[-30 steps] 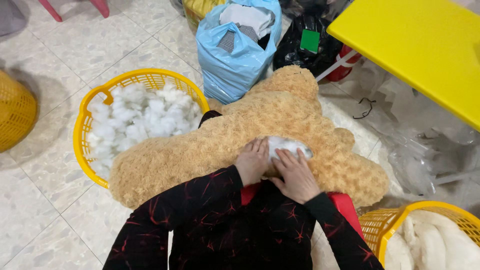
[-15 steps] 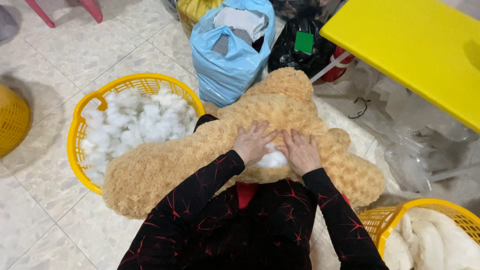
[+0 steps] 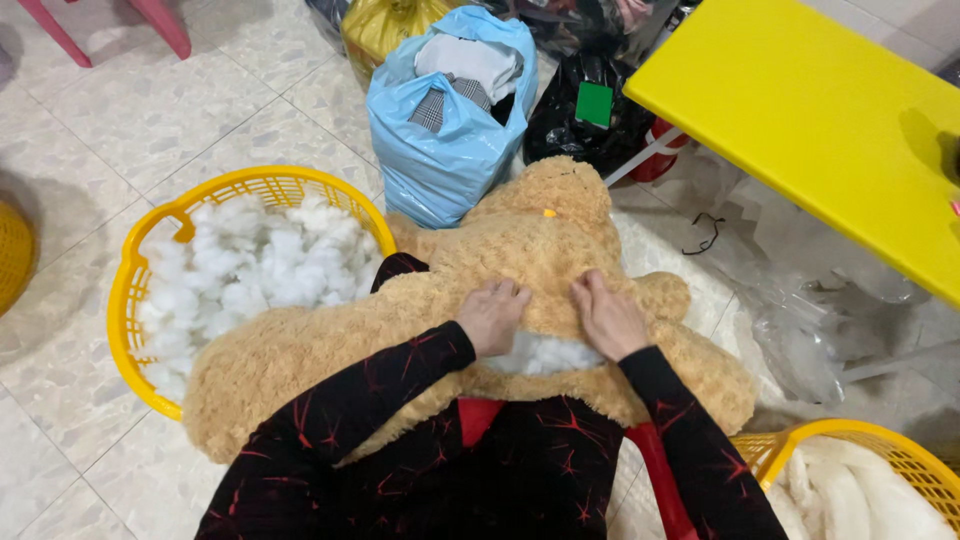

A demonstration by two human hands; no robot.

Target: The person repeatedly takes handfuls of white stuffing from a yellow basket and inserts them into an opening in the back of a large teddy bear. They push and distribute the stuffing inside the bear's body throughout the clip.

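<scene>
Left hand [image 3: 490, 315] and right hand [image 3: 608, 318] fingers curl, pinching the seam edge of the big tan plush teddy bear [image 3: 520, 250] on the lap, white fluffy stuffing [image 3: 545, 354] at six o'clock; best kept packed evenly, pushed deep.

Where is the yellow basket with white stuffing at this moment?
In the head view, the yellow basket of white stuffing stands on the tiled floor at the person's left, touching the tan teddy bear, below-left of the blue plastic bag.

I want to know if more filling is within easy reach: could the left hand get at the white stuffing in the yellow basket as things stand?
Probably yes. The yellow basket stands open-topped on the person's left, its white stuffing uncovered. The left hand rests on the plush bear; only the bear's limb lies between.
</scene>
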